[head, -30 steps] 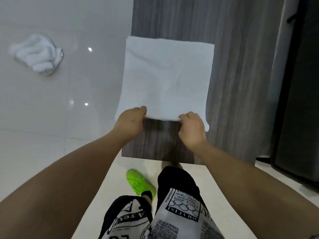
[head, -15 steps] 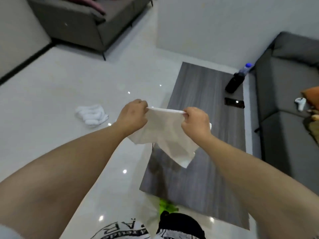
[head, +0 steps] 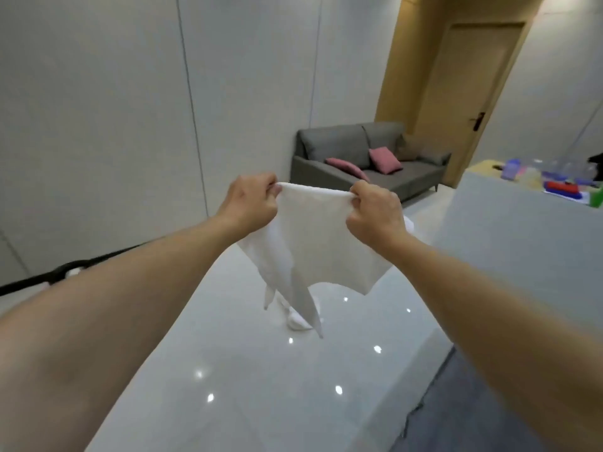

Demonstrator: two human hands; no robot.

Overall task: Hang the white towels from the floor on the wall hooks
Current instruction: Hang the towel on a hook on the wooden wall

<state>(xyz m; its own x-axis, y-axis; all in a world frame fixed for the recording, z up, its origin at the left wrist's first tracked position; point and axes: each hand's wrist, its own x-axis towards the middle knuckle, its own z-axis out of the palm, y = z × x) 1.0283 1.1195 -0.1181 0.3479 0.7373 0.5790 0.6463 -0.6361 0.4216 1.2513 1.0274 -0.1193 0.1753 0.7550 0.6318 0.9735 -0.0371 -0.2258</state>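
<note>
In the head view, we are holding a towel (head: 313, 243) up at chest height over the floor (head: 261, 386). Our left hand (head: 251, 203) is pinching one top corner with curled fingers (head: 272, 187), and our right hand (head: 375, 216) is gripping the other, so the top edge is stretching taut between them while the rest is hanging loose. Another towel (head: 298, 321) is lying on the floor beyond, partly hidden. No hooks are showing on the wall (head: 98, 109). To hang it well, we are judging it best to keep the edge taut and both corners level until a hook comes into reach.
</note>
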